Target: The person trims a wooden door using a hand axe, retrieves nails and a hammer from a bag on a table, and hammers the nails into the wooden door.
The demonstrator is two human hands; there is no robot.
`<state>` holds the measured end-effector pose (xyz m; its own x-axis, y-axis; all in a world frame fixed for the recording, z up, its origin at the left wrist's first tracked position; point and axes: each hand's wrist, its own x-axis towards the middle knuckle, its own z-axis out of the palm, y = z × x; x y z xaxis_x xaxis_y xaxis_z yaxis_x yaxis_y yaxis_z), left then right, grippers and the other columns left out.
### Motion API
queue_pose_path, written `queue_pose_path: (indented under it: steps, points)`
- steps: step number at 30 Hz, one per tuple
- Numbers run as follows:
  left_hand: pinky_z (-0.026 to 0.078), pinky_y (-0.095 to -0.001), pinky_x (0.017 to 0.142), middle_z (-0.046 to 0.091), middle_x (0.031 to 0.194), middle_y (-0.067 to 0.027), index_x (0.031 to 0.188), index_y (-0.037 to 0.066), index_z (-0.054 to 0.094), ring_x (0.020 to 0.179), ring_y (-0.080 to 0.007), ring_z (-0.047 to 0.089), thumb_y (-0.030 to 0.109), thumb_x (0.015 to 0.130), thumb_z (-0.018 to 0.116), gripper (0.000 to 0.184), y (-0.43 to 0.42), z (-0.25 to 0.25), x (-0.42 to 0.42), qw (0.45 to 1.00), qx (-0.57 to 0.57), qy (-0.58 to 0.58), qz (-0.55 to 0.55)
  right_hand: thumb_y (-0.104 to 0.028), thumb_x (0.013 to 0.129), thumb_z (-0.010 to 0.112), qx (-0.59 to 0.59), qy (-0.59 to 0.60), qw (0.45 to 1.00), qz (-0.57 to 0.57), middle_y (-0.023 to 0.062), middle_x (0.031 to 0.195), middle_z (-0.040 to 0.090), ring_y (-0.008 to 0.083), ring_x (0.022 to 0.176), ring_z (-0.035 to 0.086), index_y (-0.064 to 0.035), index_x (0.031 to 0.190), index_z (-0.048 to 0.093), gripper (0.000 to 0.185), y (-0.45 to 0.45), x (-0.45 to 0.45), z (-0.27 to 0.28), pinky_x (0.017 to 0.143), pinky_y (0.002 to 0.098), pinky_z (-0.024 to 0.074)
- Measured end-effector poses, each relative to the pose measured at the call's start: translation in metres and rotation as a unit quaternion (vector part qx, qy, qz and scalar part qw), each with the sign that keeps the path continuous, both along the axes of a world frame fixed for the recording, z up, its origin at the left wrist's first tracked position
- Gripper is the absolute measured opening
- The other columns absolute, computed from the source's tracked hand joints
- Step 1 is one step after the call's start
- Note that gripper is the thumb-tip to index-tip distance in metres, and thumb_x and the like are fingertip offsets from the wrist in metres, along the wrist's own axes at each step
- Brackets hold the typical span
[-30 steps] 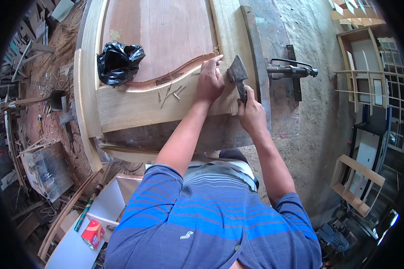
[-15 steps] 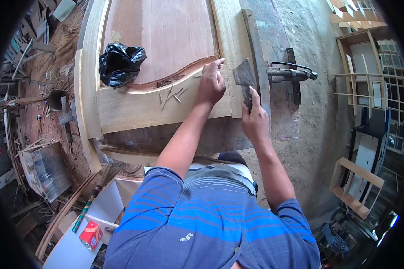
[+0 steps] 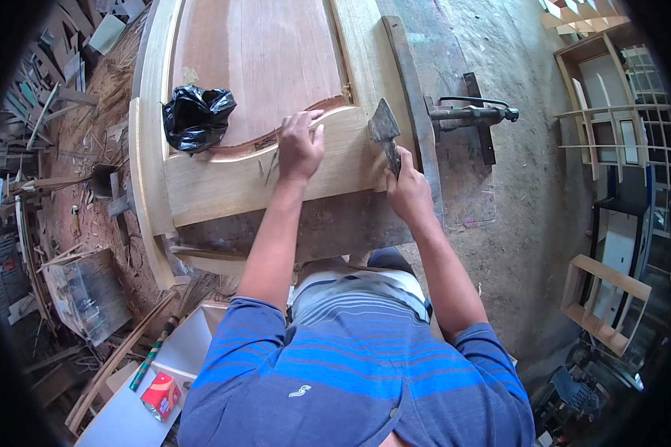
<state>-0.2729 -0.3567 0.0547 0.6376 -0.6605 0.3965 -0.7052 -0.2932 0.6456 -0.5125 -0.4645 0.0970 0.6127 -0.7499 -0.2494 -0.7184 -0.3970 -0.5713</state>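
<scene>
A wooden door (image 3: 224,194) with a recessed panel (image 3: 268,59) and a curved moulding (image 3: 335,104) lies before me on the worktable. My left hand (image 3: 302,147) is over the curved edge, fingers curled together; whatever they may hold is too small to make out. Several thin nails (image 3: 268,170) lie on the lower rail beside that wrist, partly hidden by it. My right hand (image 3: 411,192) grips the handle of a putty knife (image 3: 384,123), its broad blade pointing away from me above the right side of the door. A crumpled black plastic bag (image 3: 196,119) sits at the panel's left edge.
A dark wooden bar (image 3: 412,89) runs along the door's right side, with a metal clamp (image 3: 470,113) beyond it. At lower left stands a white box (image 3: 119,417) with a red packet (image 3: 160,395). Wooden frames (image 3: 604,298) stand at right.
My left hand has moved left along the curved edge, nearer the nails. My right hand and the putty knife have shifted slightly left, the blade turning to point more straight ahead.
</scene>
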Motion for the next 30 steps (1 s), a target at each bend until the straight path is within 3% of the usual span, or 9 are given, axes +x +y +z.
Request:
queue_pose_path:
  steps: [10,13,16,20,23,24,27,28,30]
  points:
    - [0.058,-0.0459,0.094,0.078,0.103,-0.0116,0.103,0.006,0.077,0.102,-0.0334,0.072,0.012,0.094,0.08,0.011,0.016,0.007,0.017,0.987,0.147,-0.044,-0.049,-0.024,0.106,0.067,0.036,-0.044,0.998,-0.011,0.0341,0.111,0.077,0.0564,0.109,0.072,-0.013,0.154,0.049,0.052,-0.007,-0.004,0.0,0.094,0.0631,0.0554]
    - [0.06,-0.0428,0.088,0.077,0.097,-0.013,0.101,0.005,0.074,0.094,-0.0315,0.075,0.011,0.097,0.077,0.008,0.012,0.008,0.015,0.992,0.11,-0.05,-0.041,-0.023,0.106,0.069,0.064,-0.062,0.996,-0.027,0.0334,0.114,0.077,0.0548,0.114,0.072,-0.0108,0.153,0.052,0.051,-0.008,-0.008,0.0,0.096,0.0593,0.0567]
    - [0.061,-0.0413,0.082,0.076,0.094,-0.0131,0.103,0.005,0.073,0.089,-0.0291,0.076,0.008,0.097,0.074,0.007,0.004,0.008,0.001,0.988,0.029,0.148,0.023,-0.023,0.106,0.07,0.082,-0.107,0.989,-0.058,0.0327,0.117,0.077,0.0528,0.117,0.072,-0.0082,0.152,0.054,0.051,-0.006,-0.011,-0.005,0.097,0.0565,0.0576]
    - [0.06,-0.0337,0.078,0.077,0.095,-0.0106,0.109,0.003,0.077,0.084,-0.0178,0.075,0.008,0.098,0.072,0.013,-0.016,0.007,-0.025,0.97,-0.016,0.243,0.008,-0.024,0.107,0.069,0.106,-0.136,0.981,-0.092,0.0343,0.118,0.076,0.0541,0.116,0.072,-0.0044,0.154,0.052,0.054,-0.007,-0.014,-0.005,0.098,0.0579,0.0567]
    - [0.06,-0.034,0.078,0.078,0.098,-0.0105,0.111,0.004,0.079,0.084,-0.0184,0.075,0.009,0.099,0.074,0.014,-0.037,-0.007,-0.036,0.969,-0.043,0.239,-0.039,-0.025,0.107,0.069,0.142,-0.142,0.973,-0.11,0.0357,0.118,0.076,0.0559,0.117,0.071,-0.0026,0.153,0.051,0.054,-0.01,-0.014,-0.008,0.099,0.0593,0.0561]
    - [0.057,-0.0292,0.077,0.079,0.1,-0.0063,0.113,0.005,0.081,0.084,-0.0113,0.071,0.009,0.101,0.077,0.013,-0.045,-0.008,-0.038,0.973,-0.043,0.222,-0.047,-0.025,0.107,0.069,0.151,-0.143,0.972,-0.114,0.0357,0.119,0.075,0.0559,0.117,0.071,-0.0017,0.152,0.051,0.054,-0.012,-0.015,-0.009,0.099,0.0592,0.0561]
    - [0.056,-0.0292,0.073,0.079,0.099,-0.007,0.113,0.007,0.083,0.08,-0.0107,0.068,0.012,0.103,0.079,0.012,-0.071,-0.028,-0.033,0.985,-0.137,0.078,-0.065,-0.025,0.107,0.068,0.154,-0.124,0.974,-0.109,0.0361,0.122,0.075,0.0554,0.118,0.071,0.0,0.154,0.05,0.056,-0.014,-0.016,-0.007,0.1,0.059,0.0559]
    - [0.056,-0.0293,0.072,0.079,0.097,-0.0076,0.114,0.008,0.084,0.078,-0.0119,0.069,0.015,0.103,0.08,0.013,-0.072,-0.03,-0.035,0.984,-0.089,0.149,-0.027,-0.025,0.107,0.069,0.156,-0.129,0.973,-0.114,0.0366,0.122,0.074,0.0556,0.117,0.071,-0.001,0.155,0.049,0.058,-0.013,-0.016,-0.01,0.099,0.0591,0.056]
    - [0.058,-0.03,0.073,0.08,0.096,-0.008,0.115,0.007,0.083,0.078,-0.0128,0.07,0.016,0.104,0.08,0.015,-0.077,-0.033,-0.035,0.986,-0.103,0.132,0.024,-0.023,0.106,0.069,0.14,-0.142,0.974,-0.109,0.0373,0.123,0.074,0.056,0.116,0.071,-0.0032,0.159,0.047,0.061,-0.013,-0.015,-0.012,0.098,0.0593,0.0564]
